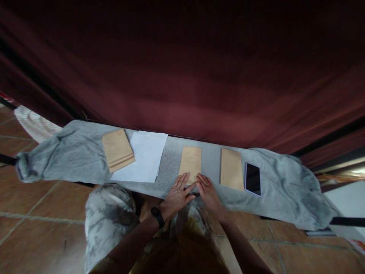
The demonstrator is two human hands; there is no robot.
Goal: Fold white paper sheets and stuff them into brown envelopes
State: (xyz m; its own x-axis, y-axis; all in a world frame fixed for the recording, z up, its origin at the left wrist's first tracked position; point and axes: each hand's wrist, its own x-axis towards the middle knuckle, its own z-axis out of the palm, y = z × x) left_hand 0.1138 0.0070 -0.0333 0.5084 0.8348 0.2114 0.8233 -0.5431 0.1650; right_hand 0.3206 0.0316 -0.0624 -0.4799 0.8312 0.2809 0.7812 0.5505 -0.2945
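A brown paper envelope (190,160) with a small red mark at its far right corner lies upright before me on the grey cloth. Across its near end rests my left hand (177,195), fingers stretched out and flat, a black band on the wrist. My right hand (207,192) lies flat with fingers extended at the envelope's near right corner, its fingertips close to the left hand's. Both hands press down and grasp nothing. To the right sits another stack of brown envelopes (231,169). The near edge of the middle envelope is hidden under my fingers.
White paper sheets (145,158) lie left of the hands, partly under several fanned brown envelopes (117,148). A phone (253,179) in a purple case is at the right. Grey cloth (76,152) covers the narrow bench. Behind it hangs a dark red curtain (182,95).
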